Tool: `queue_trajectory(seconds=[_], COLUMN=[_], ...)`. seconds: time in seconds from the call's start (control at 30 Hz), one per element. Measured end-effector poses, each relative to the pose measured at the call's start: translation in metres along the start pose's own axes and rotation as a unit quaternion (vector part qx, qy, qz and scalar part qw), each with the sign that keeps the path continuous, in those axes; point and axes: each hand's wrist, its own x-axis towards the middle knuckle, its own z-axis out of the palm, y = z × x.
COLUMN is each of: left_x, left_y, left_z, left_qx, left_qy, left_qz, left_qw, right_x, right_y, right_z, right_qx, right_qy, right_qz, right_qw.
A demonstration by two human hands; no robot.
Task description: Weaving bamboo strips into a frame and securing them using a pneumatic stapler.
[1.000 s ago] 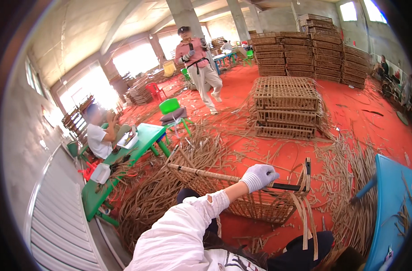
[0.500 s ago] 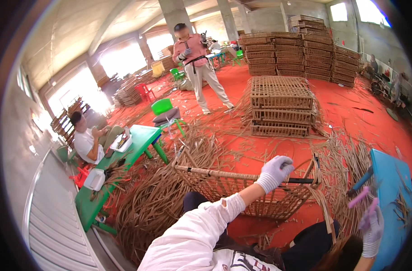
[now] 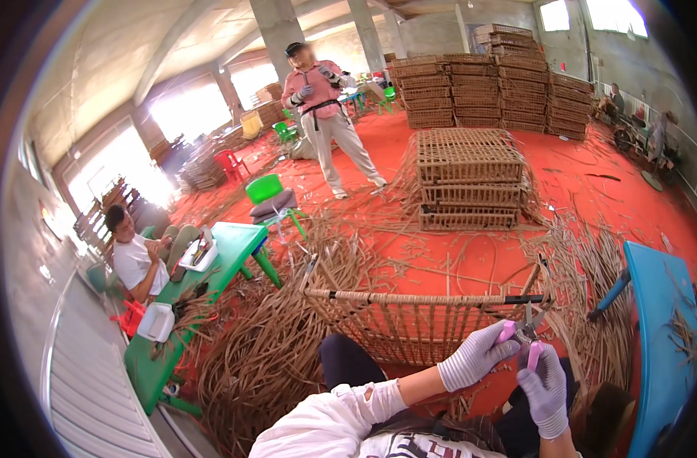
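In front of me I hold a pair of pruning shears [image 3: 528, 337] with pink handles, a coil spring and metal blades pointing away. The handles are spread apart. My left hand [image 3: 479, 357], in a light striped glove, has its fingers closed on the left handle. My right hand [image 3: 545, 391], gloved alike, is wrapped round the right handle. Just beyond the blades stands a woven basket frame [image 3: 394, 324] of brown strips, open side up. A black-wrapped stretch lies along its near rim at the right end, close to the blades.
A blue table [image 3: 661, 328] stands at right, a green table [image 3: 203, 305] with white trays at left. Loose brown strips [image 3: 260, 374] pile beside the basket. Finished baskets [image 3: 470, 164] are stacked ahead. One person [image 3: 321, 107] stands beyond; another [image 3: 138, 256] sits at left.
My left hand has come down from the basket rim to the shears. My right hand has brought the shears from beside the blue table in front of me. The view has shifted slightly.
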Motion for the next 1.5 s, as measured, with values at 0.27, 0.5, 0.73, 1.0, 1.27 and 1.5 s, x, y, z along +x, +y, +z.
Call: queue_trajectory(seconds=[0.27,0.5,0.73,1.0,1.27,1.5], left_x=[-0.011,-0.011,-0.006,0.034,0.092,0.108], left_y=[-0.024,-0.033,-0.027,-0.035,-0.07,-0.076], left_z=[0.031,0.039,0.039,-0.035,-0.069,-0.057], left_qx=[0.04,0.035,-0.001,0.098,0.293,0.419], left_qy=[-0.012,-0.047,-0.078,0.093,0.216,0.164], left_qz=[0.049,0.01,0.022,0.031,0.019,-0.017], left_qw=[0.998,0.998,0.997,0.99,0.931,0.893], right_x=[0.011,0.006,0.013,0.05,0.111,0.138], right_y=[0.011,0.02,0.013,-0.043,-0.008,0.035], right_z=[-0.003,-0.016,-0.026,-0.069,-0.102,-0.087], right_qx=[0.064,0.105,0.187,0.074,-0.597,-0.657], right_qy=[0.011,-0.082,-0.064,-0.058,0.011,-0.07], right_qz=[0.045,0.065,0.027,-0.153,-0.228,-0.147], right_qw=[0.997,0.989,0.98,0.984,0.769,0.736])
